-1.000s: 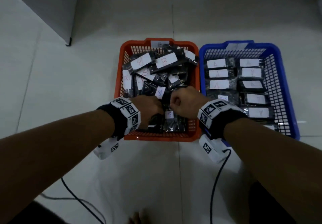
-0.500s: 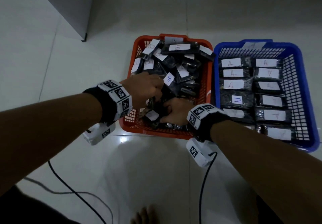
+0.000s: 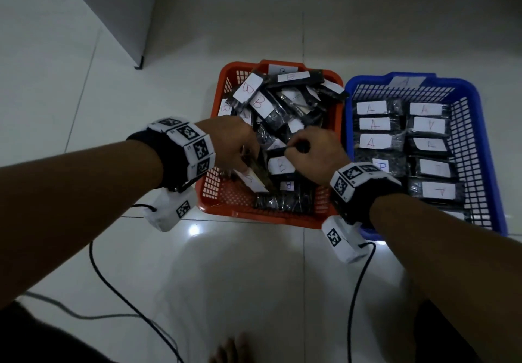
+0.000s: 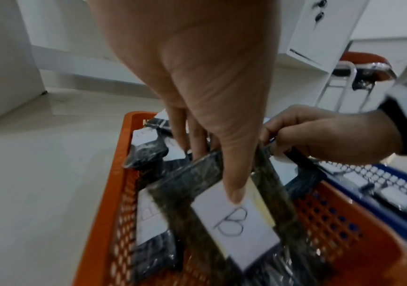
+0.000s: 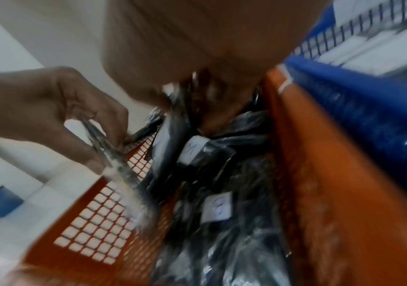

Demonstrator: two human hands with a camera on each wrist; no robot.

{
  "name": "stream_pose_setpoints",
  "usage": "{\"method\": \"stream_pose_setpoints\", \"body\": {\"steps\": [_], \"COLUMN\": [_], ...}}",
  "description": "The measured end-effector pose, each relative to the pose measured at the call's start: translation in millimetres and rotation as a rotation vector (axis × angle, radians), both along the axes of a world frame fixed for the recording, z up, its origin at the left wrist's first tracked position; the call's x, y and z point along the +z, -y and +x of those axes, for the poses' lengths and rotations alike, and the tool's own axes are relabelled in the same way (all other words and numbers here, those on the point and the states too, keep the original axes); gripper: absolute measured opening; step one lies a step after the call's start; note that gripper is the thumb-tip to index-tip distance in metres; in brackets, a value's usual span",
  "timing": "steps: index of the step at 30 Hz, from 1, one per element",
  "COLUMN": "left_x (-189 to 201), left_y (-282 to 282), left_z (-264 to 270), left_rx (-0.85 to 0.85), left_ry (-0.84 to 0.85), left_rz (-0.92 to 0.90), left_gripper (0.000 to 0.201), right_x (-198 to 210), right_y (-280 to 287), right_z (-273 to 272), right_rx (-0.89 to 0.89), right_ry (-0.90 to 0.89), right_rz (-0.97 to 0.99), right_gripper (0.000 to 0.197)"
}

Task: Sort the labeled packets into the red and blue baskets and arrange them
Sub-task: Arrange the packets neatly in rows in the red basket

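Hands are working inside the red basket (image 3: 214, 187), and the change from half a second ago is clear: then the right hand (image 3: 316, 155) was low at the near end of the pile and the left hand (image 3: 234, 142) was reaching over a loose packet, while now both are lifted a little and each is gripping something. The left hand is holding a dark packet with a white "B" label (image 4: 234, 222), the thumb pressing on the label and the fingers curled behind it, and the packet is hanging tilted over the near-left part of the basket, above its mesh wall. The right hand is curled tight and is pinching the top edge of another dark packet (image 3: 296, 148) near the middle of the pile; its label I cannot read, because the right wrist view is blurred. The other B packets (image 3: 260, 102) are still lying crossed and heaped at the far end, and the near-left corner is showing bare mesh. In the blue basket (image 3: 480, 142) the A packets (image 3: 372, 125) are lying flat in two neat columns, the same as before. I am judging that the sorting itself is finished and the arranging of the red side is only beginning, with these two packets being pulled out to start the first row.
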State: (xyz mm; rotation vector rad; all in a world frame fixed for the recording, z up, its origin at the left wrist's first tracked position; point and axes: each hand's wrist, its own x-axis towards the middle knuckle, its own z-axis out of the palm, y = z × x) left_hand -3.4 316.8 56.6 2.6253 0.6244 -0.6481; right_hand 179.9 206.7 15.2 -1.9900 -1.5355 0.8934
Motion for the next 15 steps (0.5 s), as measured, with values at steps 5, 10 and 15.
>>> {"method": "stream_pose_setpoints", "body": {"steps": [5, 10, 15], "left_x": [-4, -19, -30], "left_y": [-3, 2, 0], "left_z": [10, 17, 17], "left_rx": [0.247, 0.406, 0.509], "left_ry": [-0.028, -0.069, -0.263], "left_rz": [-0.181, -0.290, -0.323], "left_gripper": [0.029, 0.030, 0.029], "right_x": [8, 9, -2], "right_y": [-11, -42, -61], "right_z": [19, 23, 32], "right_rx": [-0.317, -0.462, -0.377], "right_ry": [0.029, 0.002, 0.065], "right_rz": [0.347, 0.407, 0.239], "right_gripper": [0.014, 0.022, 0.023]}}
